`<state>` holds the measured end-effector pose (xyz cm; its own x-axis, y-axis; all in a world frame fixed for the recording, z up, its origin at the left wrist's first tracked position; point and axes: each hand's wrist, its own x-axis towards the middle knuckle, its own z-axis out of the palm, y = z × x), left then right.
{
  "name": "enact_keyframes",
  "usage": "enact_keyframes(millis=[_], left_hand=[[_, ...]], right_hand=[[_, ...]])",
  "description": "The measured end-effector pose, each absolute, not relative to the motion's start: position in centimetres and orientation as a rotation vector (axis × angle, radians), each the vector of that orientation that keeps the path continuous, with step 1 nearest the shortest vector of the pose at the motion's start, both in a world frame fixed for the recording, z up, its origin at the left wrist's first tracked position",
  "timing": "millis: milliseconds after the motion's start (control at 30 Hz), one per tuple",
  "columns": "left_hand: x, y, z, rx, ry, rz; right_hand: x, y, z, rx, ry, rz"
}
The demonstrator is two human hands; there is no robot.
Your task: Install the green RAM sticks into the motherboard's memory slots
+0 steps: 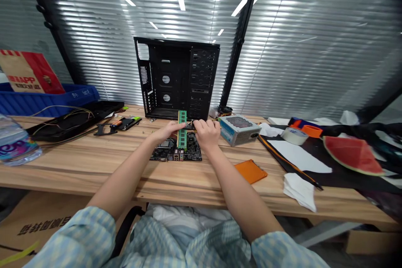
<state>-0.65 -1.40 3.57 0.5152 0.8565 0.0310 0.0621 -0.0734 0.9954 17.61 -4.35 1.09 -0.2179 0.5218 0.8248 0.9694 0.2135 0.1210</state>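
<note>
Left hand (168, 131): seemed to pinch the green RAM stick (182, 140) around its middle
Right hand (207, 134): was curled beside a small dark part (189, 126); its grip could not be made out
RAM stick: rose lengthwise over the motherboard (194, 153); whether it was slotted was unclear
Done, apparently: a processor (166, 144) sat on the motherboard
Not yet done: motherboard and power supply (240, 130) were on the tabletop (194, 180), outside the open PC case (172, 67)

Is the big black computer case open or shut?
Open. The black case shows its bare inside, holes and all, because no cover hides the side facing us.
</note>
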Motion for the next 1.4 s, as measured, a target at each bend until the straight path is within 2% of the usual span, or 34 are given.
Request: enact_keyframes(millis=[333,700,1400], left_hand=[[0.4,-2.2,4.1,1.477,0.882,0.812],[0.6,-1.7,3.6,1.437,0.911,0.837],[-0.5,-2.5,5.3,1.949,0.998,0.692]], right_hand=[[17.6,-4.1,1.0,-1.456,-1.938,-0.789],[17.9,-4.0,1.0,-1.51,-1.8,-0.879],[17.5,-4.8,3.3,-1.906,-2.18,-0.28]])
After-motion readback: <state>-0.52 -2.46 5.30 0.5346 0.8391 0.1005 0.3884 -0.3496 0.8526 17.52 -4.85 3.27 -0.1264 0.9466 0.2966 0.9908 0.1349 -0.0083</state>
